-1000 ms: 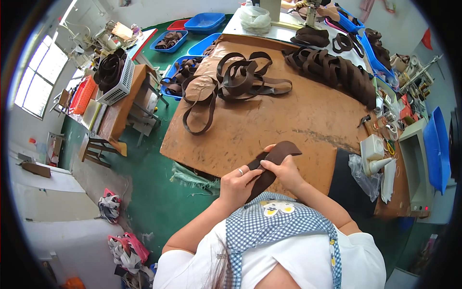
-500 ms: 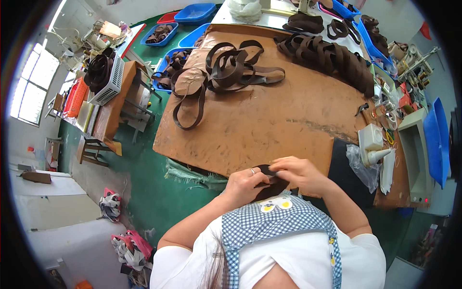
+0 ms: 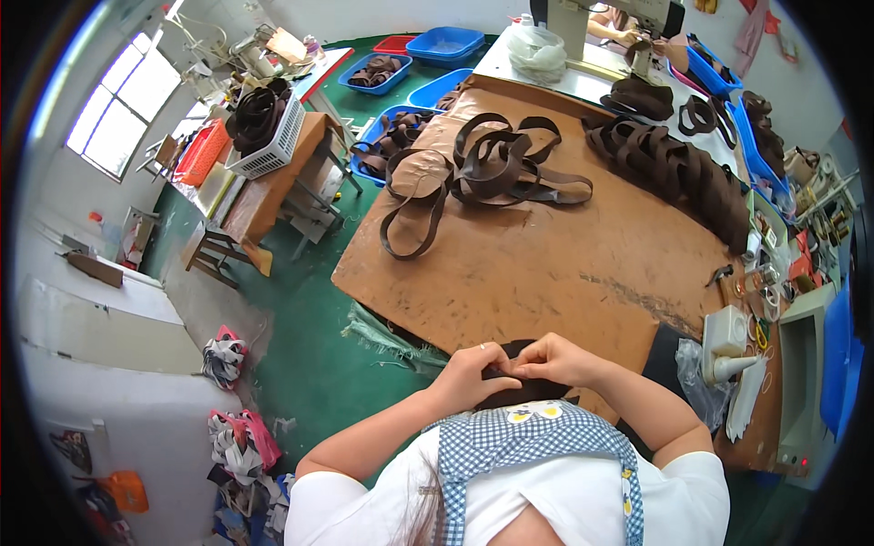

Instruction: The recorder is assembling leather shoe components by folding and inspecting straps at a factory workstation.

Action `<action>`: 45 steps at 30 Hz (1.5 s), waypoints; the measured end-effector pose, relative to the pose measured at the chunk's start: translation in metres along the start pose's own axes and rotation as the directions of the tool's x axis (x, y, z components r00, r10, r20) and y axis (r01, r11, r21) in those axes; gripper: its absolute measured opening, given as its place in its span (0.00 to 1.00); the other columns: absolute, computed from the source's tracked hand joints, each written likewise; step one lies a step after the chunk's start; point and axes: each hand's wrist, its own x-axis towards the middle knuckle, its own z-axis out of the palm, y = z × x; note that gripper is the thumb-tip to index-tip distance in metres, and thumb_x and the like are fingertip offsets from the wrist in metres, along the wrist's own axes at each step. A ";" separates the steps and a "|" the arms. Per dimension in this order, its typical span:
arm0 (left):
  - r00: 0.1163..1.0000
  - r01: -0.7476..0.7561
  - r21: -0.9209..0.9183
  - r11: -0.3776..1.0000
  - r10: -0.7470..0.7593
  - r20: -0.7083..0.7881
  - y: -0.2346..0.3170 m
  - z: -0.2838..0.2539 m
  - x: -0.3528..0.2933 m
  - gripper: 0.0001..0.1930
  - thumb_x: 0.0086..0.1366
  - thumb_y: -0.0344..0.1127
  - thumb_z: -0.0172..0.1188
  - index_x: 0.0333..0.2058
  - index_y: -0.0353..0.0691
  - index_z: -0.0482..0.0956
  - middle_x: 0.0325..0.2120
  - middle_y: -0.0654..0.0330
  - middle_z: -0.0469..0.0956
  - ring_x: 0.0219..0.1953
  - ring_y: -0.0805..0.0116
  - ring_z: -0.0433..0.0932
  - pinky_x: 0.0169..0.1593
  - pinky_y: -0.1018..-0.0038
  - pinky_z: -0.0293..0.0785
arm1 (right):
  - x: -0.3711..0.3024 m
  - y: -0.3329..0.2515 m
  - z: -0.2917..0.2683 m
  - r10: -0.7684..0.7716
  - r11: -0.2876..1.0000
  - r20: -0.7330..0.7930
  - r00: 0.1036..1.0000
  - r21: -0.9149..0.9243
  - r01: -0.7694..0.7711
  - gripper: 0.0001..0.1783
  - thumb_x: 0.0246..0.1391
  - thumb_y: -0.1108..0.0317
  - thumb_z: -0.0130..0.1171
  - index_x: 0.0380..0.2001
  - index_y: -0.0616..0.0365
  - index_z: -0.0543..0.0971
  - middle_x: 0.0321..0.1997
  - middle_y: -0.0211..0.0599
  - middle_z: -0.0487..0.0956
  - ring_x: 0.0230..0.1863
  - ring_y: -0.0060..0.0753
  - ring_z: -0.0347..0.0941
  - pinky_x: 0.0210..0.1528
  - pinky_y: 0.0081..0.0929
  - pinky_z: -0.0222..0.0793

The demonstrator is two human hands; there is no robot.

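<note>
Close to my apron, at the near edge of the brown-covered table (image 3: 482,291), my left hand (image 3: 467,378) pinches a dark brown fabric band (image 3: 521,393). My right hand (image 3: 563,362) grips the same band just beside it, the fingertips of both hands nearly meeting. Part of the band is hidden behind my fingers. Farther off on the tabletop lies a loose tangle of brown strap loops (image 3: 496,173). A long overlapping row of similar brown bands (image 3: 674,173) runs along the far right.
A white glue-type bottle (image 3: 728,366), a clear plastic bag (image 3: 701,387) and yellow-handled scissors (image 3: 761,335) lie at the right. Blue bins (image 3: 446,44) stand beyond the table's left side. A white basket (image 3: 273,146) sits on another table. At the far end, another person's hands (image 3: 624,35) show.
The view has shifted, so the table appears lower and more of the far end shows. My fingertips have drawn together on the band; both hands keep hold of it.
</note>
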 end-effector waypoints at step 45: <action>0.970 -0.075 -0.100 0.992 0.096 0.225 0.000 -0.029 0.034 0.12 0.53 0.27 0.68 0.32 0.38 0.72 0.27 0.56 0.72 0.32 0.55 0.75 0.35 0.65 0.71 | -0.023 -0.018 -0.021 -0.102 0.991 -0.172 0.980 -0.104 0.085 0.09 0.56 0.69 0.61 0.34 0.65 0.83 0.26 0.31 0.82 0.28 0.16 0.71 0.34 0.20 0.69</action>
